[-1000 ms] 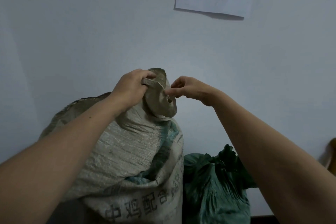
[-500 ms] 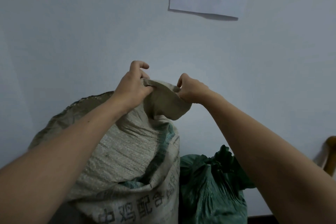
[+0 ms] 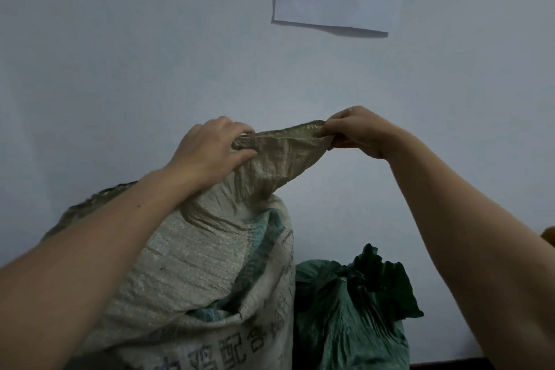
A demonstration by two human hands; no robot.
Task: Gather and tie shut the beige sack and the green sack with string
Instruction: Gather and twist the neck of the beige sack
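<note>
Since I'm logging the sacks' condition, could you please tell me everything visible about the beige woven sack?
The beige woven sack looks like coarse woven plastic, bulging and creased, standing upright against the pale wall. Dark printed characters cross its lower front, with teal patches showing in the folds. Its mouth is untied: the left hand and right hand each pinch the top edge, stretching it sideways into a taut strip above a narrowed neck. No string is visible. The crumpled green sack sits close against its right side.

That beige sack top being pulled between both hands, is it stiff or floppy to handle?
Probably floppy: the beige sack top wrinkles and sags between the left hand and right hand. It likely bunches easily, since folds gather at the neck. The bulging body looks full, so probably heavy.
</note>
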